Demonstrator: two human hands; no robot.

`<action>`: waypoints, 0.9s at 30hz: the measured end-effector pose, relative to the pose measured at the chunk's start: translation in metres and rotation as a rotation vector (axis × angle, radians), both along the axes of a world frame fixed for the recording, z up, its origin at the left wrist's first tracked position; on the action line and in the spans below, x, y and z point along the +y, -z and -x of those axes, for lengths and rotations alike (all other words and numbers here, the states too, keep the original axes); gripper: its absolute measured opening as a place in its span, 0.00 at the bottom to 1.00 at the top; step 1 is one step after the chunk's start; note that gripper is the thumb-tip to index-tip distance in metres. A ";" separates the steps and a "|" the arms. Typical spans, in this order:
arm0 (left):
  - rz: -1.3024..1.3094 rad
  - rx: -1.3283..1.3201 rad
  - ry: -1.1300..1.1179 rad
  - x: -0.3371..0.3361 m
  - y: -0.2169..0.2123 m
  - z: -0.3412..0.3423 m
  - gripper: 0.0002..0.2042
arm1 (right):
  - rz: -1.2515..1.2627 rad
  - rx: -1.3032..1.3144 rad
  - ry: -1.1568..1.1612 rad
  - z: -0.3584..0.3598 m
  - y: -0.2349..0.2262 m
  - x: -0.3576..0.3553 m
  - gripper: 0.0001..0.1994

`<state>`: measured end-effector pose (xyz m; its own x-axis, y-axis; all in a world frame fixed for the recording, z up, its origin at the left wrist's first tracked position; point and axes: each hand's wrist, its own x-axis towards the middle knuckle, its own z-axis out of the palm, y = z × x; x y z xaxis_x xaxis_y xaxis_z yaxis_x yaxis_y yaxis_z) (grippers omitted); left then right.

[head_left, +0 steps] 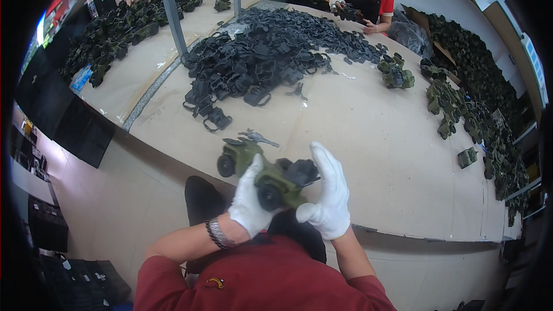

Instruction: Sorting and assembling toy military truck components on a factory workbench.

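My left hand (pixel 249 206), in a white glove, is closed around the side of an olive-green toy jeep (pixel 280 179) with black wheels. The jeep is held above the table's near edge. A grey toy gun (pixel 259 137) sticks out at its far left end, and a dark box-like part (pixel 302 171) sits at its right end. Beside that dark part is my right hand (pixel 331 196), also gloved in white, fingers stretched up and thumb apart. Whether it touches the jeep I cannot tell.
A large heap of dark grey plastic parts (pixel 247 60) covers the middle of the table (pixel 368 155). Green toy vehicles (pixel 449 101) lie along the right side, more at far left. A grey post (pixel 171 14) rises at left. Across the table a co-worker (pixel 368 0) handles a dark vehicle.
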<state>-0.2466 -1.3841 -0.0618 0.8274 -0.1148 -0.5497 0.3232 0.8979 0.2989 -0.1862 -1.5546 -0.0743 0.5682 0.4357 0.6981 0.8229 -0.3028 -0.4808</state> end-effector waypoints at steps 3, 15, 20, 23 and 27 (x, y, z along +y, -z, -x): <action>-0.242 0.017 -0.010 0.059 0.006 0.001 0.29 | 0.027 0.084 0.158 -0.006 0.017 -0.026 0.45; -1.144 -0.284 -0.776 0.388 -0.040 -0.121 0.43 | -0.077 0.466 0.266 -0.033 0.050 -0.063 0.28; -1.785 -0.158 -0.530 0.352 0.082 -0.117 0.37 | -0.009 0.419 0.238 -0.047 0.045 -0.046 0.22; -1.952 -0.094 -0.552 0.325 0.137 -0.102 0.35 | 0.011 0.393 0.246 -0.074 0.042 -0.039 0.21; -2.038 -0.152 -0.515 0.311 0.148 -0.096 0.35 | 0.015 0.359 0.330 -0.146 0.027 -0.021 0.27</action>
